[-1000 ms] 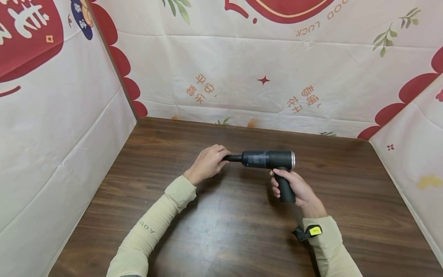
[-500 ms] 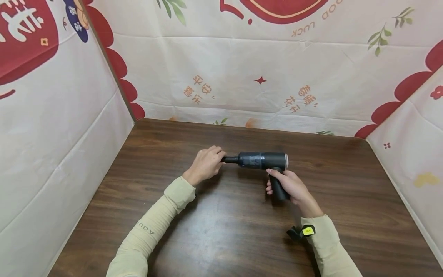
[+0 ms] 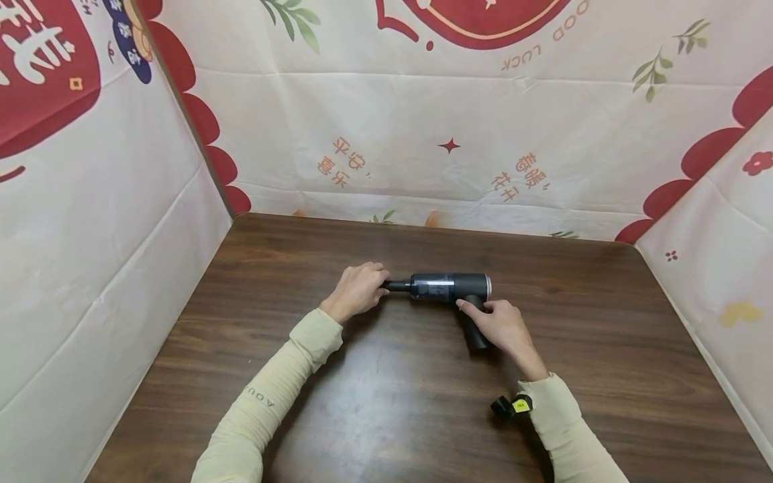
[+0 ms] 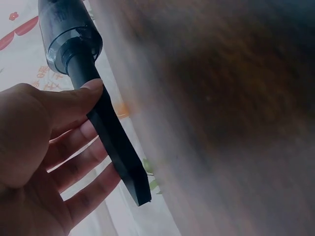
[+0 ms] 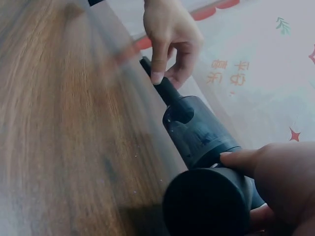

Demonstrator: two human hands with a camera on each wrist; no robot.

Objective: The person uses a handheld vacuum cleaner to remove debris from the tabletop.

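Since a second ago the handheld vacuum (image 3: pixel 449 287) has drifted a little toward 9 o'clock and lower onto the bench (image 3: pixel 604 349), and both hands have followed it, the right one sliding further over the handle.

At present the vacuum lies near the middle of the bench, its barrel running crosswise from 3 o'clock to 9 o'clock, with the silver-ringed rear end at the 3 o'clock side. Its black handle (image 3: pixel 477 332) angles down toward 5 o'clock.

At the 9 o'clock end a slim black crevice nozzle (image 4: pixel 110 142) sticks out of the barrel. The left hand (image 3: pixel 356 290) is closed around this nozzle: in the left wrist view the thumb presses on its upper face while the fingers (image 4: pixel 81 167) curl beneath it, and the flat slanted tip pokes out past them.

The right hand (image 3: pixel 502 329) grips the handle, thumb lying up against the barrel's underside; the right wrist view shows the thumb tip resting on the dark barrel just above the round butt of the handle. A small black and yellow tag (image 3: pixel 513 406) sits at the right wrist, on the pale long sleeve (image 3: pixel 561 429).

Printed cloth (image 3: pixel 423 121) in cream and red stands around the bench at 9, 12 and 3 o'clock.
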